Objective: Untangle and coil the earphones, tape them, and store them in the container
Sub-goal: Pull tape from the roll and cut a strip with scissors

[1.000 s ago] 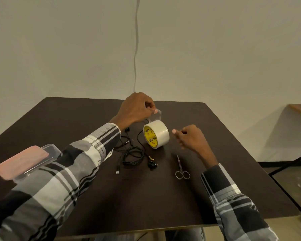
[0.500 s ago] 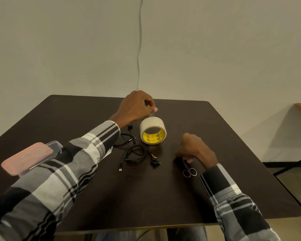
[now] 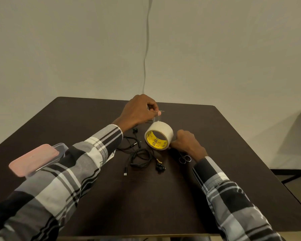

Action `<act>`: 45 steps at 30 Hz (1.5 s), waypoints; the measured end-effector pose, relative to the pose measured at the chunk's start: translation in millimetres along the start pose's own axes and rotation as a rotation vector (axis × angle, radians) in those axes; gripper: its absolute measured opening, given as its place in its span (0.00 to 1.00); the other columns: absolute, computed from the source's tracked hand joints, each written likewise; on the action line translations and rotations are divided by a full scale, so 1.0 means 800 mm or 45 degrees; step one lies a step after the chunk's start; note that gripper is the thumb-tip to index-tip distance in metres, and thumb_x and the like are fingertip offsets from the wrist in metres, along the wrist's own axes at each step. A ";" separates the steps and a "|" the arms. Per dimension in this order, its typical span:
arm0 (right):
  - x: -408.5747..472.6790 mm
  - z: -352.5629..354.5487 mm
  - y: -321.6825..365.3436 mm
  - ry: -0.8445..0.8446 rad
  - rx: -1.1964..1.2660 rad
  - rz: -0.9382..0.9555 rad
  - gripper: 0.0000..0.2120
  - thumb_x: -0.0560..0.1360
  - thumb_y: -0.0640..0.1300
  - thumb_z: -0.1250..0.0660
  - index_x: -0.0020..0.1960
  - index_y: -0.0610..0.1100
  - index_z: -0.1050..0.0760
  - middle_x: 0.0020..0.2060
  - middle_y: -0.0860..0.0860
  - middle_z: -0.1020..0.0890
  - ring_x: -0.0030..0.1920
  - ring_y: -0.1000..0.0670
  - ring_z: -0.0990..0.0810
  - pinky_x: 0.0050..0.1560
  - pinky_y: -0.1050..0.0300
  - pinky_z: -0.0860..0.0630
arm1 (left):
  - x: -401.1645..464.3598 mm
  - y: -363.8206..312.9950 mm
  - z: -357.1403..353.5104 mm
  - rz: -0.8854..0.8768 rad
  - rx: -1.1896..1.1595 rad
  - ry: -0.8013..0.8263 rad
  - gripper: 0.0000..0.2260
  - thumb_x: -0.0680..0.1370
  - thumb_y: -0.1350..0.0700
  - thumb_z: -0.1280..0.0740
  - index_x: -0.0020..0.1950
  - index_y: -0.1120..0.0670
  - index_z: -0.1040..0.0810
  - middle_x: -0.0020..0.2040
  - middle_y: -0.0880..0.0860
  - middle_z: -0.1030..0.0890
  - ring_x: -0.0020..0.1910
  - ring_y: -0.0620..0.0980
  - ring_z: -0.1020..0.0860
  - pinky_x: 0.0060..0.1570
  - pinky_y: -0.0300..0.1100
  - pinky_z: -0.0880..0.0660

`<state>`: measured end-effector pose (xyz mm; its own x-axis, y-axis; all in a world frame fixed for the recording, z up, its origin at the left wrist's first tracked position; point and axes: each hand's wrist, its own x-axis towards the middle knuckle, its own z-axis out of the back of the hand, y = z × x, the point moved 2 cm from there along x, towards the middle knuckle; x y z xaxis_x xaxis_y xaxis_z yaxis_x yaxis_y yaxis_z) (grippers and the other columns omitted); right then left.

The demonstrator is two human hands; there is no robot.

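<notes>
Both forearms reach forward in plaid sleeves, cuffs at the wrists. The left hand [image 3: 139,110] is raised above the surface, knuckles up, its fingers curled and its thumb and forefinger pinched together on a thin strip at the fingertips. The right hand [image 3: 187,142] lies lower and nearer, back upward, fingers curled down toward the surface; what its fingertips do underneath cannot be told. The two hands are apart, the left farther out.

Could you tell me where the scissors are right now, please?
In the head view, the scissors lie on the table right of the tape roll, mostly under the right hand.
</notes>
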<state>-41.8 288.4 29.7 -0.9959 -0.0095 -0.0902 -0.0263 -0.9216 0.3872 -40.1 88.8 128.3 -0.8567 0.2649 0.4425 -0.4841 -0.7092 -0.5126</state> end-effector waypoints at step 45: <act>-0.026 0.020 -0.035 0.300 0.314 -0.315 0.16 0.68 0.45 0.19 0.40 0.36 0.23 0.37 0.43 0.20 0.33 0.49 0.20 0.26 0.61 0.23 | 0.000 -0.014 0.002 -0.087 0.130 0.022 0.08 0.73 0.50 0.26 0.41 0.53 0.16 0.32 0.44 0.24 0.33 0.41 0.27 0.32 0.34 0.36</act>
<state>-21.9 320.3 35.5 -0.9107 0.0855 -0.4041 -0.3105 -0.7869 0.5333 -34.7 95.8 134.8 -0.8257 0.3258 0.4604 -0.5216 -0.7517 -0.4035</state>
